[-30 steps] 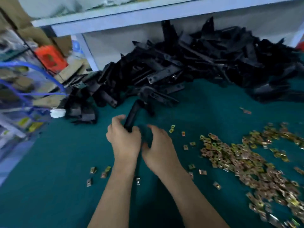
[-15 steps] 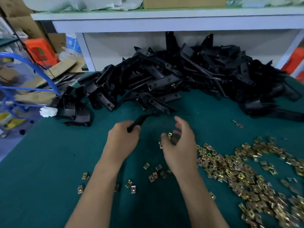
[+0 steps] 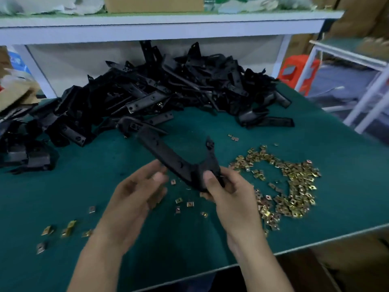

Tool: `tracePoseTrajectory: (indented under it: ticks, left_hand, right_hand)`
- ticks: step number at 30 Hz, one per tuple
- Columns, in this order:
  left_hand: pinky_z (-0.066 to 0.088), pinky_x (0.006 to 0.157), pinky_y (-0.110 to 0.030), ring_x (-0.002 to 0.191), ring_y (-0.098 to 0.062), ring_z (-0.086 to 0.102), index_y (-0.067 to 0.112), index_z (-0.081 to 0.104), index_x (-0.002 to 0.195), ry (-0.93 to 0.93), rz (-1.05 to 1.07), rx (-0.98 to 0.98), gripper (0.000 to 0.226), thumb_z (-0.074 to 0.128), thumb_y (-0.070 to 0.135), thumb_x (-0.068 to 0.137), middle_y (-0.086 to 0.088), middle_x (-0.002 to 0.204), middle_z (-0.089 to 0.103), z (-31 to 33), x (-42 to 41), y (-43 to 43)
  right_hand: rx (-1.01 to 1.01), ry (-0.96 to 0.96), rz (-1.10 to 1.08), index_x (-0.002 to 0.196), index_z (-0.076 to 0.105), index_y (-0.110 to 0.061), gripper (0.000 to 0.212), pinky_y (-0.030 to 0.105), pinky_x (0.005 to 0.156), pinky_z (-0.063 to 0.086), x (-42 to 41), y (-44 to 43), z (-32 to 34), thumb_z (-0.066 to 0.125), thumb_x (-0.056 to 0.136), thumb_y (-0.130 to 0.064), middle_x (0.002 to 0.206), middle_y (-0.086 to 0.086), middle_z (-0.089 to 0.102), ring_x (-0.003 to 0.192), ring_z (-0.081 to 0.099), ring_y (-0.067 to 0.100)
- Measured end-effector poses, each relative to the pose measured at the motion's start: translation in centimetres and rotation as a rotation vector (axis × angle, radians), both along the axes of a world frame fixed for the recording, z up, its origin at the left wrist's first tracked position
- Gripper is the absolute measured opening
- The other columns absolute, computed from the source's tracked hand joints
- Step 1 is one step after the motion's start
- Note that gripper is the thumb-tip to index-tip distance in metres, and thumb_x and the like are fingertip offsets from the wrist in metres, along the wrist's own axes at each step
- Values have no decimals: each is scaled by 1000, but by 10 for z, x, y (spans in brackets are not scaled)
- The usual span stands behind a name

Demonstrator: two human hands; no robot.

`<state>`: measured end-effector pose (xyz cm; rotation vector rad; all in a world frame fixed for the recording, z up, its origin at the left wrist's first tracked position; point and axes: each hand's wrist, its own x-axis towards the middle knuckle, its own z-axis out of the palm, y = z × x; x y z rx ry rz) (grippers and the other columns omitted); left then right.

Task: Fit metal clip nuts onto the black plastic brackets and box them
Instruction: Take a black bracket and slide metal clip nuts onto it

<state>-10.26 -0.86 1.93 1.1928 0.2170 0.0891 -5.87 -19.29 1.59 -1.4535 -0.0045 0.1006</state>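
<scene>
Bracket (image 3: 168, 153) partly hidden by right hand (image 3: 233, 199), grip clamped on it; left hand (image 3: 134, 199) relaxed.

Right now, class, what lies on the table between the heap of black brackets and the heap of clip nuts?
Head view: mostly bare green table cover, with a few stray clip nuts on it.

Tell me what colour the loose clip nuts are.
Brassy gold clip nuts, clearest in the head view.
</scene>
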Motion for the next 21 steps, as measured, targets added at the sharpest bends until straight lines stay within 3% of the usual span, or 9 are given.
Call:
tracePoseTrajectory:
  ticks: [2,5,8,12,16,18,21]
  left_hand:
    - [58,89,-31,116,-19,69,13,68,128,9,-37,-22,53,76,31,78,-6,125,72,-7,3,-34]
    - [58,93,-38,115,-23,69,8,68,126,66,23,-247,65,81,33,67,-9,123,73,-12,6,-71]
    - [55,93,-38,113,-24,70,6,73,114,72,103,-299,55,82,29,65,-11,118,74,-20,11,-85]
    - [58,71,-25,96,-11,74,26,82,81,97,138,-237,27,87,31,55,1,103,79,-29,14,-88]
    - [59,67,-26,92,-13,75,32,79,85,65,69,-178,25,85,29,61,0,102,78,-34,14,-95]
    - [59,63,-28,83,-15,74,30,77,79,76,86,-164,17,83,27,63,-2,94,78,-36,13,-100]
    - [59,61,-29,78,-19,73,27,78,78,100,81,-186,16,82,26,62,-7,92,78,-41,12,-101]
  right_hand:
    - [36,-14,119,104,75,-23,12,31,79,61,-18,2,2,69,95,-21,97,-5,77,94,73,16]
    - [-141,-163,272,116,72,-31,24,21,89,54,-34,-1,1,65,96,-20,111,-14,73,107,67,2]
    - [-426,-222,245,123,68,-38,36,25,93,51,-27,-23,-5,70,89,-25,112,-15,69,108,62,4]
    - [-636,-154,-63,123,69,-30,38,24,92,47,-7,-63,-15,77,86,-33,108,-11,65,100,60,5]
    - [-1152,-46,-89,140,56,-25,54,34,106,31,9,-81,-27,68,91,-43,133,2,52,126,38,23]
    - [-1221,-8,-76,140,57,-24,53,36,106,31,12,-80,-30,66,92,-45,136,3,53,125,38,26]
    - [-1156,-48,-90,132,65,-23,46,34,104,33,14,-79,-30,70,90,-41,129,3,57,120,41,24]
